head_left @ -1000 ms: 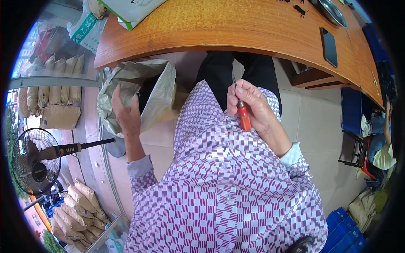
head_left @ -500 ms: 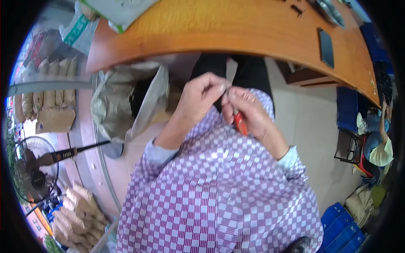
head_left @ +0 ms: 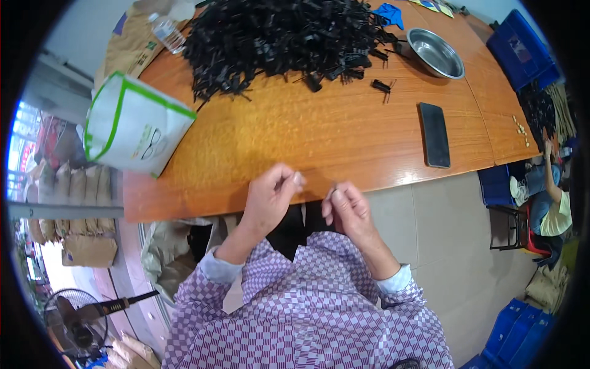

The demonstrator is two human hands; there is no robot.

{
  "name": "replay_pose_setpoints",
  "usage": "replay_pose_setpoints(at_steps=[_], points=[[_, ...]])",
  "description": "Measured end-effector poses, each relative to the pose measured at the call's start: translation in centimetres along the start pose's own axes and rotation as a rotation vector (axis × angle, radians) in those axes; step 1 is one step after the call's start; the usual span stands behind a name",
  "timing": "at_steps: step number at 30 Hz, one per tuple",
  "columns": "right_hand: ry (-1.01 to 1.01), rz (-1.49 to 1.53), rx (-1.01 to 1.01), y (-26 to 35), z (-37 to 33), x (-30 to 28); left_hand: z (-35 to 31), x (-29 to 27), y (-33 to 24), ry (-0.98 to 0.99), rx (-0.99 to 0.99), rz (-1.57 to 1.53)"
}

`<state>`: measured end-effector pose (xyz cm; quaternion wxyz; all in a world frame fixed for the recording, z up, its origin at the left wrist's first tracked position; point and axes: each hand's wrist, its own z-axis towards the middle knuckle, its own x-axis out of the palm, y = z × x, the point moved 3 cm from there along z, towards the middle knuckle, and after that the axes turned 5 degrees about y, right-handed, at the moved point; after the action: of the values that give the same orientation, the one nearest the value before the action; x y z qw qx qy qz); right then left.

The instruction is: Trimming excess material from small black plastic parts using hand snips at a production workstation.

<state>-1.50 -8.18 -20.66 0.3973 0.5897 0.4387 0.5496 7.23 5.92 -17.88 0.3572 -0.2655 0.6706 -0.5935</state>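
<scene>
My left hand point(head_left: 268, 200) hovers at the table's near edge, its fingers curled and thumb pressed to the forefinger; whatever the pinch may hold is too small to make out. A short gap to the right, my right hand point(head_left: 351, 215) is closed as well, with a small dark tip showing above its thumb. The rest of what it grips is hidden in the palm. Beyond both hands, a large heap of small black plastic parts with thin leads point(head_left: 283, 40) covers the far side of the wooden table point(head_left: 276, 132). One black part point(head_left: 381, 85) lies apart from it.
A white bag with green edging point(head_left: 144, 129) stands at the table's left, near a plastic bottle point(head_left: 167, 34). To the right are a black phone point(head_left: 434, 135) and a metal bowl point(head_left: 435, 53). An open sack point(head_left: 169, 255) sits below the edge. Another person point(head_left: 553, 209) sits far right.
The view has tilted up, bringing the heap, bowl and bag into sight. My hands have moved apart from each other. The red-handled tool seen in my right hand earlier no longer shows.
</scene>
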Motion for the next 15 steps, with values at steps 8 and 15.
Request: replay_pose_setpoints(at_steps=[8,15], points=[[-0.22,0.398,-0.19,-0.9,3.5,-5.4,19.7,8.8,-2.3,0.113,0.539,0.52],[-0.161,0.493,-0.201,-1.2,3.4,-5.6,27.9,13.9,-2.1,0.185,0.329,1.001]])
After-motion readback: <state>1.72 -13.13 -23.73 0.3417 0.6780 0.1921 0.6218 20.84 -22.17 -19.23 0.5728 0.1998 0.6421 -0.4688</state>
